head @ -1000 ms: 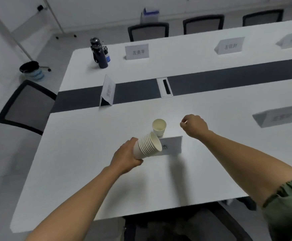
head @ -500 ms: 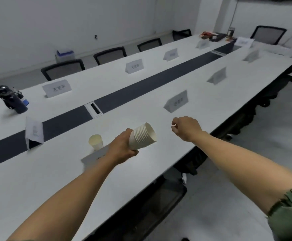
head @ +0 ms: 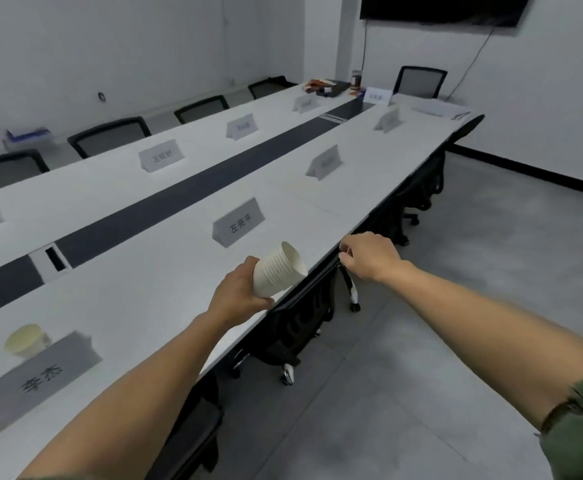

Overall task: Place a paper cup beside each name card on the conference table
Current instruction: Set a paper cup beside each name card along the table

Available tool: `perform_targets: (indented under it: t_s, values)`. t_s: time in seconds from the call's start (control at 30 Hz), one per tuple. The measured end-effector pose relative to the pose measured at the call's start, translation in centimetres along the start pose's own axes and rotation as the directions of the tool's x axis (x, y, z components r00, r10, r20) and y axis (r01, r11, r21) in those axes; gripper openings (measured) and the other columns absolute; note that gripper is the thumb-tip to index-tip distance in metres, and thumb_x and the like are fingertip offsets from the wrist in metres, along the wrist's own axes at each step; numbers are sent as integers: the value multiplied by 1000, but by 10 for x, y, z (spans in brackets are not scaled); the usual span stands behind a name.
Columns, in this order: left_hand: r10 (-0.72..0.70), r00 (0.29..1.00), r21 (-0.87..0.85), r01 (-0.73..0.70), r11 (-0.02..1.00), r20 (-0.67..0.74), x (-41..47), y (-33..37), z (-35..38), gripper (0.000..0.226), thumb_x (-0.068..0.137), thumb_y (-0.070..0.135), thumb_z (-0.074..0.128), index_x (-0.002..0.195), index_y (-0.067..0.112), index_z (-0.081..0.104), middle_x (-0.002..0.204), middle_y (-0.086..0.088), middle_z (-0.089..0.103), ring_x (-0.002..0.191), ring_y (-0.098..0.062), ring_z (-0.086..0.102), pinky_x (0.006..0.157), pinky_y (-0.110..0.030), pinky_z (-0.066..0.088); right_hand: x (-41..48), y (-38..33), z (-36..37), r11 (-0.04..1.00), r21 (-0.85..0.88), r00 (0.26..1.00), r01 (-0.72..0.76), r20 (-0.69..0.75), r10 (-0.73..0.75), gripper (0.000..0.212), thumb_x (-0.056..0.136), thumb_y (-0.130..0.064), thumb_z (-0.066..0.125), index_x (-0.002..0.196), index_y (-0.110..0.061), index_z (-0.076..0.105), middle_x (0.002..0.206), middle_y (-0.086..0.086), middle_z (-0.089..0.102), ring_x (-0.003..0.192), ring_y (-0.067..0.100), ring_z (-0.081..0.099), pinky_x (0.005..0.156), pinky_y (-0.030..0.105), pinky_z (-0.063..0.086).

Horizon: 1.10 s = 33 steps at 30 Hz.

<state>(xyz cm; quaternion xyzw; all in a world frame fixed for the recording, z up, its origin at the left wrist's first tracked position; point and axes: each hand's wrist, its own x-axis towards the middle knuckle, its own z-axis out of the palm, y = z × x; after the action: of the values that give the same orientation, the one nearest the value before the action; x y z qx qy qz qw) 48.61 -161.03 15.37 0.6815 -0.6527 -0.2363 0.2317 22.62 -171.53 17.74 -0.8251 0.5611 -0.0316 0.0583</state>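
My left hand (head: 240,295) grips a stack of white paper cups (head: 279,269), tilted with the open mouths pointing up and right, over the near edge of the long white conference table (head: 165,282). My right hand (head: 369,256) is curled into a loose fist with nothing in it, just past the table edge to the right of the stack. One paper cup (head: 26,341) stands behind the nearest name card (head: 39,377) at the lower left. Another name card (head: 240,221) stands just beyond the stack, with no cup beside it.
More name cards (head: 325,162) (head: 389,120) (head: 161,155) stand along both sides of the table, split by a dark centre strip (head: 179,199). Black chairs (head: 297,320) are tucked under the near edge and line the far side (head: 110,135). Grey floor lies to the right.
The view has swung right along the table. The placed cup and its card have slid to the lower left, and both hands with the stack are now closer to the following card.
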Motion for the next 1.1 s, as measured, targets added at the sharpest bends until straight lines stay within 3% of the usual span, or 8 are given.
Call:
perform_targets:
  t_s: [0.2,0.47,0.7,0.83,1.1]
  values:
    - [0,1000,44,-1,999,28,52,32,35,62,64,27,81,116,26,46,102,2,59,92,-24,60,77,-45,56,37,68,-6,999,12,999,-32,-3,33,31,98,-34,46,119,-20,63,111,0,70,98,25,64,75,35,48]
    - [-39,999,39,40,998,-24,166,15,36,63,63,28,82,115,29,46,105,4,59,94,-21,59,80,-46,56,161,86,2,998,50,999,42,-8,-41,34,97,-37,46,125,-22,60,119,0,68,107,24,62,84,36,47]
    - [-106,993,-27,104,994,-59,254,-4,12,63,61,23,85,112,32,48,106,7,59,97,-20,58,82,-42,58,279,67,-15,992,68,995,104,-12,-103,33,98,-35,46,125,-21,60,117,0,69,105,24,62,82,35,47]
    - [-160,983,-33,158,987,-86,279,-18,-4,66,64,19,85,119,27,49,110,5,59,99,-19,59,80,-33,58,330,45,-17,981,88,985,170,5,-171,32,98,-34,48,123,-21,62,117,0,70,103,24,63,82,34,48]
    - [-361,909,-2,369,930,-207,318,-55,-31,69,65,26,85,121,28,46,113,5,60,97,-19,60,81,-33,59,437,-17,-5,883,300,917,360,60,-394,30,97,-33,55,120,-17,66,116,3,71,98,21,66,86,36,56]
